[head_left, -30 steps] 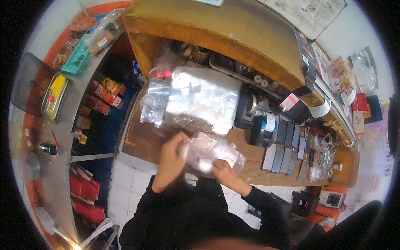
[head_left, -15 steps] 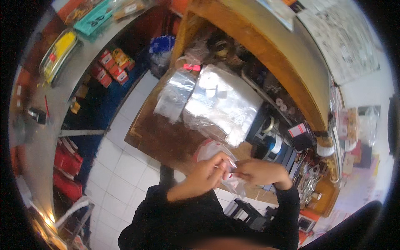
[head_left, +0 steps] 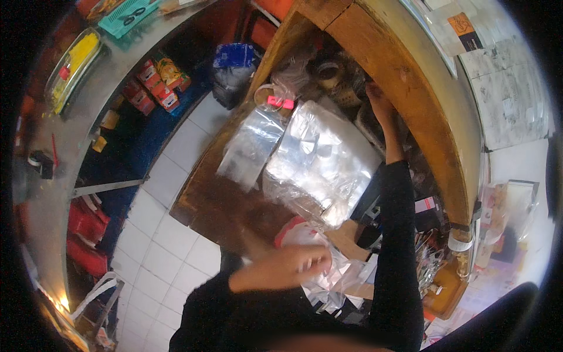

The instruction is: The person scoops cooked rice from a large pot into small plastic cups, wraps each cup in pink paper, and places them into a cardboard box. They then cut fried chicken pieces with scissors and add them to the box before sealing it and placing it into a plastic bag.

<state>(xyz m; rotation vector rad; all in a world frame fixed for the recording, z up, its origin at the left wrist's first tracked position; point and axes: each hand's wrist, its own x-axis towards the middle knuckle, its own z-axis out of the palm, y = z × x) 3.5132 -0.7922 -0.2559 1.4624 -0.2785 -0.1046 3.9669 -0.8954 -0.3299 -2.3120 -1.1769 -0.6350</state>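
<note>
My left hand, smeared a little by motion, is closed with its fingers curled over a clear plastic bag with red and white in it. The bag spreads out behind and below the fingers, at the table's near edge. My right arm stretches forward, and my right hand reaches under the curved wooden ledge into a dark shelf. Its fingertips are lost in shadow beside rolls of tape, so what they touch is hidden. Between the two hands lie stacks of clear plastic sheets or bags on the brown wooden table.
A pink clip-like piece lies by the stacks' far end. To the right are a white-lidded jar and an orange tray near tangled metal bits. On the left, a grey counter carries a teal basket with scissors.
My right hand has left the bag and moved far forward into the shelf under the ledge. The left hand stays by the bag, slightly lower. The view has shifted a little.
</note>
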